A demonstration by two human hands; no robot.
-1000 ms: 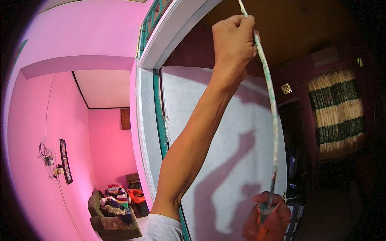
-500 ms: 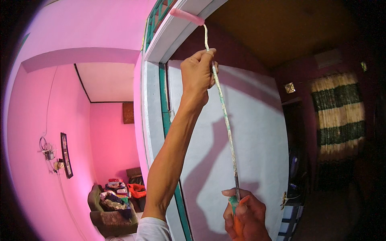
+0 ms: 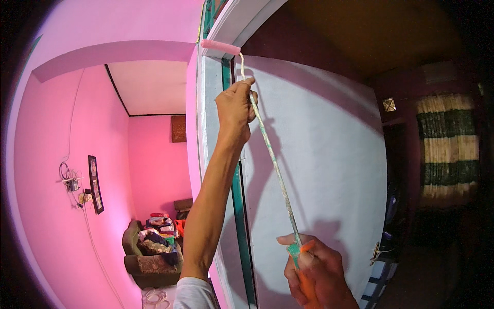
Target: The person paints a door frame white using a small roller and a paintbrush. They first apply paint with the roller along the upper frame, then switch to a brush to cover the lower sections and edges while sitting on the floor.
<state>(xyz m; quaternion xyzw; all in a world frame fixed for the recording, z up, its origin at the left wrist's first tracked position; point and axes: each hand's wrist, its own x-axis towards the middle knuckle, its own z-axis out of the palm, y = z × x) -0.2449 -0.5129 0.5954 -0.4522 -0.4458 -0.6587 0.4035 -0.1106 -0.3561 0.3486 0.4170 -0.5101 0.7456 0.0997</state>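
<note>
A long-handled paint roller (image 3: pixel 272 159) slants across the middle of the head view, its thin rod speckled with old paint. My left hand (image 3: pixel 235 110) grips the rod just below the bend, close to the pink roller sleeve (image 3: pixel 221 47). Around the orange handle (image 3: pixel 307 286), with its green paint-stained collar, my right hand (image 3: pixel 320 270) is closed lower down. The sleeve lies over the upper corner of the white door frame (image 3: pixel 210 82); whether it touches the frame I cannot tell.
Behind the rod stands a pale door (image 3: pixel 319 154), with a green strip (image 3: pixel 240 211) along its frame. Pink walls (image 3: pixel 46 154) and an armchair (image 3: pixel 135 262) piled with clothes are at the left. A striped curtain (image 3: pixel 447 149) hangs in the dark room at the right.
The roller sleeve and my left hand have moved down and to the left along the door frame. My right hand keeps its hold on the handle. The view has shifted slightly.
</note>
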